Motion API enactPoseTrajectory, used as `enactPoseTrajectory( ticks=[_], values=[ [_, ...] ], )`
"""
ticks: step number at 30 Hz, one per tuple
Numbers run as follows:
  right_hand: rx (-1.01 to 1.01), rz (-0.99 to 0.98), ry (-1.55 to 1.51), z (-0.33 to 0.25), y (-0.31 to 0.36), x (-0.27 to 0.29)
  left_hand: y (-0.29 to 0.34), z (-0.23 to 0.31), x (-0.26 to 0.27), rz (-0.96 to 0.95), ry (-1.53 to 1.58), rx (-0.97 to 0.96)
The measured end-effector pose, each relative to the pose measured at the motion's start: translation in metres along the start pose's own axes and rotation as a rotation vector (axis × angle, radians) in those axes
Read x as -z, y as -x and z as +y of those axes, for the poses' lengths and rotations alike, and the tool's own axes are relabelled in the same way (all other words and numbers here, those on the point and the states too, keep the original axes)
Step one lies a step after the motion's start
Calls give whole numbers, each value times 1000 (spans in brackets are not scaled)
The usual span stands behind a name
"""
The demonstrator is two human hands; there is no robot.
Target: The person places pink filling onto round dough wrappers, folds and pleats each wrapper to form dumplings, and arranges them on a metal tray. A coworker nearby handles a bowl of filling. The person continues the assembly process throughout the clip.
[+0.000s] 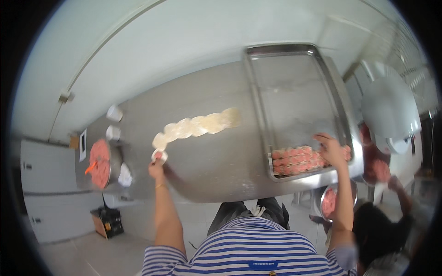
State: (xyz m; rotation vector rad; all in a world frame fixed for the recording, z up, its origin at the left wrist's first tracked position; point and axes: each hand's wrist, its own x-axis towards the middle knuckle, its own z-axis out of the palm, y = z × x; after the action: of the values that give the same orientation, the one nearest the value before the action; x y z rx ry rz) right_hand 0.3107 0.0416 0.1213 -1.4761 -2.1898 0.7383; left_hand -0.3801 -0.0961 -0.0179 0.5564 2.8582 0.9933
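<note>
My left hand (156, 170) is closed around a round dough wrapper (159, 157) with pink minced meat in its middle, at the near left of the metal table. An overlapping row of pale dough wrappers (198, 126) runs from just beyond it toward the right. My right hand (330, 149) reaches into the near end of a large metal tray (258, 106), its fingers apart. Beneath and beside it, meat-filled dumplings (297, 160) sit in tight rows along the tray's near edge. The palm side of my right hand is hidden.
A bowl of pink minced meat (102, 161) with an orange-handled tool stands at the table's left end, near white cups (114, 114) and a white cloth (125, 175). At the right, a co-worker (384, 225) reaches toward more meat beside a white machine (390, 108). Another meat bowl (329, 202) stands below the tray.
</note>
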Motion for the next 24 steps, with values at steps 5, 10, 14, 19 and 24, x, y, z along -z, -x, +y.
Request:
enactPoseTrajectory(
  ticks=[5,10,14,19,24],
  values=[
    [-121,159,-153,-47,38,-12,-2,15,17,-156,224,127],
    [-176,209,-459,-116,59,-80,-14,-2,21,-486,711,139],
    [-155,6,-546,-192,46,-149,-4,6,56,-721,1030,224],
    [-96,-200,-735,-273,22,-242,25,15,68,-1081,1290,273],
    [-571,-119,-1473,-307,15,-294,96,40,70,-1457,1222,345]
  ],
)
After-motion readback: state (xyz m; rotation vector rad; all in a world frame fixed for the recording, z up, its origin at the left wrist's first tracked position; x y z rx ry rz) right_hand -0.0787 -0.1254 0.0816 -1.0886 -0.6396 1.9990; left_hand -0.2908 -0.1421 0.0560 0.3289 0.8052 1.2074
